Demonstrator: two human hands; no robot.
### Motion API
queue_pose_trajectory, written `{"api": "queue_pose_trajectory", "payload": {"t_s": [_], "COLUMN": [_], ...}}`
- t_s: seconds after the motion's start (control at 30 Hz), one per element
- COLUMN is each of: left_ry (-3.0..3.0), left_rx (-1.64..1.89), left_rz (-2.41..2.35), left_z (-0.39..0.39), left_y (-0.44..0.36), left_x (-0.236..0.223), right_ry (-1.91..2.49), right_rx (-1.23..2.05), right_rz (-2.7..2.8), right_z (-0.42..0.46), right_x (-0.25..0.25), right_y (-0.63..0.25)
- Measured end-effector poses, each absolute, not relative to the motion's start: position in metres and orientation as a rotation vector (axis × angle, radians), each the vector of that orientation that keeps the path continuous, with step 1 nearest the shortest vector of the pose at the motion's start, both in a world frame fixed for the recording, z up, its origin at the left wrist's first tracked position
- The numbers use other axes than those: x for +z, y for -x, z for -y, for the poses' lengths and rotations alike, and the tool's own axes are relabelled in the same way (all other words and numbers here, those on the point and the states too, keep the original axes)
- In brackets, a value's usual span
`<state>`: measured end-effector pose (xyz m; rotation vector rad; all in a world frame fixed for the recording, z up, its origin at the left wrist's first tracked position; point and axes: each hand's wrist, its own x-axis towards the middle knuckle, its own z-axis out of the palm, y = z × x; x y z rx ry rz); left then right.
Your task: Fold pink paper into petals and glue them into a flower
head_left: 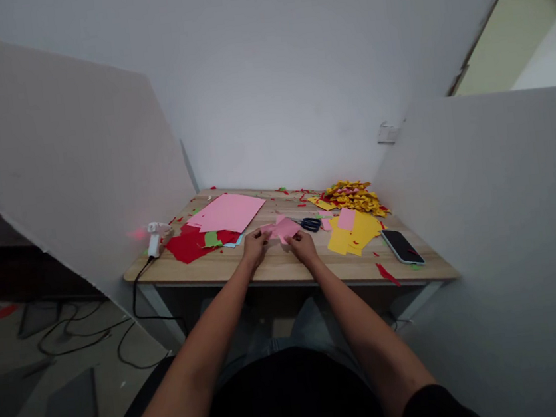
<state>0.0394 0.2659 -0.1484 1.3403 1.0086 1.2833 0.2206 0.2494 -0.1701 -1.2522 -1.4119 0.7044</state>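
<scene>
Both hands hold a folded piece of pink paper just above the front part of the table. My left hand pinches its left side, and my right hand grips its lower right corner. The paper looks creased, with several points spreading from its middle. Just beyond my right hand lie scissors with dark handles. To the right of them, a small pink rectangle rests on yellow paper sheets.
Large pink sheets and red paper cover the table's left side. A white glue gun stands at the left edge, its cord hanging down. A yellow folded-paper pile sits back right; a phone lies front right. Partitions flank the table.
</scene>
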Motion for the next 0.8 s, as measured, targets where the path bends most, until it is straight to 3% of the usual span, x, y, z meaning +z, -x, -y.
{"api": "queue_pose_trajectory", "payload": {"t_s": [0.4,0.8], "left_ry": [-1.357,-1.331], "left_rx": [1.216,1.243], "left_rz": [-0.949,-0.891], "left_z": [-0.269,-0.274], "left_y": [-0.044,-0.041], "left_x": [-0.156,-0.16], "right_ry": [1.242,1.162], "right_rx": [0.645,0.789], "right_rz": [1.366,1.577], "right_z": [-0.25,-0.241], "right_x": [-0.168,-0.17], "right_y": [-0.229,-0.209]}}
